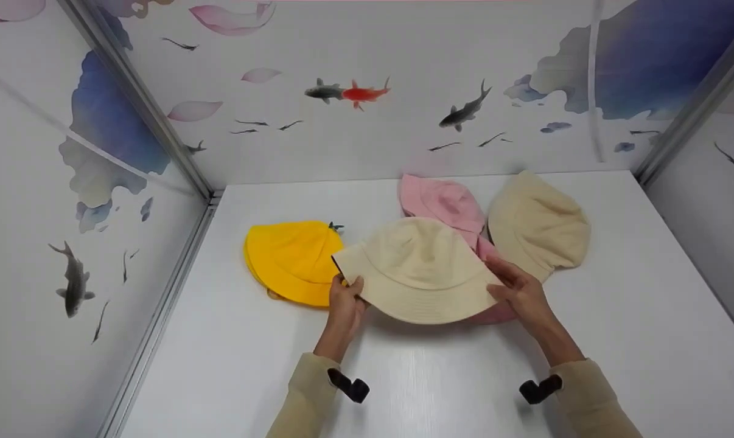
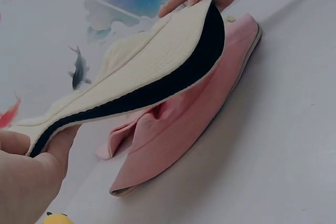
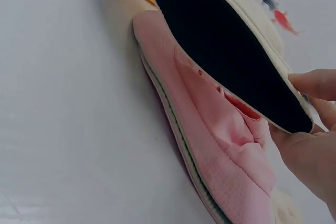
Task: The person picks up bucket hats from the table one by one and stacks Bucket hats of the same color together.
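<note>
A cream bucket hat (image 1: 425, 261) is held up above the table between both hands, its dark lining (image 3: 226, 51) showing from below in the right wrist view. My left hand (image 1: 346, 307) pinches one end of the brim, thumb on the outer face. At the opposite end, my right hand (image 1: 522, 298) grips the brim between thumb and fingers. Beneath the cream hat lies a pink bucket hat (image 2: 178, 135), mostly covered in the head view.
A yellow hat (image 1: 291, 258) lies to the left, close to the left hand. Behind are another pink hat (image 1: 443, 198) and a beige hat (image 1: 540, 225) on the right. Patterned wall panels (image 1: 367, 140) enclose the white table (image 1: 215, 365) at the back and sides.
</note>
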Tool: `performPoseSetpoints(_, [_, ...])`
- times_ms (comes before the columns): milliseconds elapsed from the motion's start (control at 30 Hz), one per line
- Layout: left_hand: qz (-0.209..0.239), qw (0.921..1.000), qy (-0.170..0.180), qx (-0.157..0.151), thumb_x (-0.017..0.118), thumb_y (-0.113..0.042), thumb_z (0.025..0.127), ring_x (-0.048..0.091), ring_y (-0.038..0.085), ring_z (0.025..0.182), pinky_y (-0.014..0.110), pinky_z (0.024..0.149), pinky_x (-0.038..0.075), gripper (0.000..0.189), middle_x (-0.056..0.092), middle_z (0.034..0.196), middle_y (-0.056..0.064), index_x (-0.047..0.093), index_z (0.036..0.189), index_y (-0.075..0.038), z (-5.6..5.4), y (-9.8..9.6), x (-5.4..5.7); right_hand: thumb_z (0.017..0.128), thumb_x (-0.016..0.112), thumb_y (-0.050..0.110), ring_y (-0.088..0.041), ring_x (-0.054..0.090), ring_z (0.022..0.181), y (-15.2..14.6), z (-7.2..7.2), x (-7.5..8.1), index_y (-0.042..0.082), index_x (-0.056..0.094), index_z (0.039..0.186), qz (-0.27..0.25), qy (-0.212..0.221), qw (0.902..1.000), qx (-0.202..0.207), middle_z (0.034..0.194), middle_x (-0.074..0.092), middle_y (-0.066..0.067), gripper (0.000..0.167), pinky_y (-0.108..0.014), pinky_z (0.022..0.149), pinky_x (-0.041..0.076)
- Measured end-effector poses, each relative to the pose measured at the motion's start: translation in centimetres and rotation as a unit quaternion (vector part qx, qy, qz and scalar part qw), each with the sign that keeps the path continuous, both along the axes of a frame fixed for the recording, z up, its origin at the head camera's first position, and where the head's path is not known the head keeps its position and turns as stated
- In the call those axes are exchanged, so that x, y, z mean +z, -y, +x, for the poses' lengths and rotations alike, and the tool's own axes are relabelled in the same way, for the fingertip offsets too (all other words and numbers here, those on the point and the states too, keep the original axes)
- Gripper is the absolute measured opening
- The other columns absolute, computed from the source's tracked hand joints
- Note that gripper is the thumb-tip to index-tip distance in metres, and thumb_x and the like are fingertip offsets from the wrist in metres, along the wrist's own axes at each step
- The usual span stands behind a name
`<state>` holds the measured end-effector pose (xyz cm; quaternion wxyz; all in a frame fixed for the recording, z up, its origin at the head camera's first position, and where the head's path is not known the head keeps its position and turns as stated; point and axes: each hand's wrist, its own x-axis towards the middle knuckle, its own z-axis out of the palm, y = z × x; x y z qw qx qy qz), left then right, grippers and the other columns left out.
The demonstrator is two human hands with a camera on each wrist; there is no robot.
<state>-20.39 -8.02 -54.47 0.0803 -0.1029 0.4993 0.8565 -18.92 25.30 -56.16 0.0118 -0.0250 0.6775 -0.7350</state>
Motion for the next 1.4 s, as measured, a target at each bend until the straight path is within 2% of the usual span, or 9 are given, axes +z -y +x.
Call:
performPoseSetpoints(133, [-0.004, 0.9999, -0.006, -0.009, 0.036, -0.007, 0.108, 0.059, 0.017, 0.108, 0.028, 0.088, 0.055, 0.040, 0.046, 0.135, 0.015, 0.022, 0.144, -0.001, 0.4, 0.0, -0.3, 0.090, 0.068, -0.002, 0.003, 0.059, 0.116, 0.4, 0.1, -0.5, -0.007, 0.051, 0.141, 0.082, -0.018, 0.9958, -0.036, 0.137, 0.060, -0.015, 0.053, -0.010, 0.095, 0.049])
performPoseSetpoints(267, [-0.014, 0.9998, -0.009, -0.011, 0.035, -0.007, 0.108, 0.058, 0.017, 0.108, 0.029, 0.087, 0.055, 0.038, 0.046, 0.136, 0.016, 0.022, 0.143, -0.001, 0.7, 0.1, -0.6, 0.091, 0.065, -0.004, 0.002, 0.059, 0.111, 0.7, 0.2, -0.6, -0.004, 0.055, 0.138, 0.120, -0.004, 0.9919, -0.041, 0.139, 0.057, -0.024, 0.049, -0.008, 0.092, 0.048])
performPoseSetpoints(467, [-0.019, 0.9998, -0.002, -0.003, 0.036, -0.007, 0.108, 0.058, 0.018, 0.108, 0.028, 0.087, 0.054, 0.037, 0.044, 0.137, 0.018, 0.023, 0.142, -0.001, 0.8, 0.1, -1.0, 0.093, 0.065, -0.001, -0.001, 0.059, 0.114, 0.6, 0.3, -0.7, -0.003, 0.056, 0.138, 0.130, 0.016, 0.9910, -0.025, 0.141, 0.056, -0.026, 0.047, -0.008, 0.092, 0.048])
performPoseSetpoints(600, [-0.018, 0.9998, -0.001, 0.001, 0.034, -0.005, 0.108, 0.057, 0.019, 0.111, 0.029, 0.090, 0.054, 0.037, 0.041, 0.141, 0.019, 0.022, 0.143, -0.001, 0.7, 0.1, -1.2, 0.094, 0.063, 0.000, -0.003, 0.060, 0.118, 0.3, 0.3, -0.8, -0.002, 0.054, 0.140, 0.118, 0.024, 0.9924, -0.025, 0.142, 0.054, -0.027, 0.047, -0.010, 0.092, 0.050])
performPoseSetpoints(833, [-0.017, 0.9998, -0.002, 0.006, 0.032, -0.005, 0.108, 0.054, 0.021, 0.117, 0.030, 0.095, 0.053, 0.039, 0.037, 0.145, 0.020, 0.018, 0.145, -0.001, 0.5, 0.2, -1.8, 0.096, 0.061, 0.002, -0.002, 0.061, 0.119, -0.3, 0.5, -0.6, -0.005, 0.050, 0.142, 0.108, 0.017, 0.9940, -0.008, 0.145, 0.051, -0.026, 0.048, -0.011, 0.094, 0.050])
performPoseSetpoints(1100, [0.003, 0.9996, 0.007, 0.028, 0.034, -0.002, 0.107, 0.044, 0.028, 0.132, 0.040, 0.116, 0.040, 0.045, 0.030, 0.150, 0.022, 0.015, 0.147, 0.001, 0.1, 0.1, -2.2, 0.098, 0.063, 0.012, 0.002, 0.058, 0.120, -1.4, 0.6, 0.4, -0.002, 0.053, 0.140, 0.135, -0.015, 0.9906, -0.021, 0.143, 0.056, -0.016, 0.045, -0.009, 0.094, 0.049])
performPoseSetpoints(1233, [-0.004, 0.9995, 0.009, 0.032, 0.034, -0.002, 0.107, 0.042, 0.029, 0.133, 0.043, 0.118, 0.037, 0.045, 0.031, 0.150, 0.022, 0.016, 0.148, 0.001, 0.2, 0.1, -2.3, 0.099, 0.064, 0.016, 0.001, 0.057, 0.119, -2.1, 0.6, 0.8, -0.002, 0.051, 0.142, 0.137, -0.007, 0.9900, -0.036, 0.133, 0.062, 0.004, 0.048, -0.009, 0.092, 0.050])
performPoseSetpoints(1333, [-0.005, 0.9996, 0.005, 0.027, 0.033, -0.001, 0.107, 0.042, 0.029, 0.134, 0.044, 0.119, 0.037, 0.045, 0.031, 0.150, 0.022, 0.016, 0.148, 0.001, 0.2, 0.1, -2.3, 0.098, 0.065, 0.020, 0.000, 0.056, 0.119, -2.6, 0.4, 1.1, -0.002, 0.049, 0.143, 0.129, 0.018, 0.9901, -0.051, 0.122, 0.061, 0.021, 0.052, -0.013, 0.090, 0.053])
performPoseSetpoints(1400, [-0.005, 0.9997, 0.004, 0.025, 0.033, -0.001, 0.107, 0.042, 0.029, 0.134, 0.043, 0.119, 0.037, 0.044, 0.031, 0.150, 0.021, 0.016, 0.148, 0.001, 0.2, 0.1, -2.3, 0.098, 0.065, 0.023, 0.000, 0.055, 0.119, -3.0, 0.2, 1.3, -0.002, 0.047, 0.144, 0.131, 0.032, 0.9890, -0.061, 0.118, 0.058, 0.026, 0.055, -0.015, 0.089, 0.055])
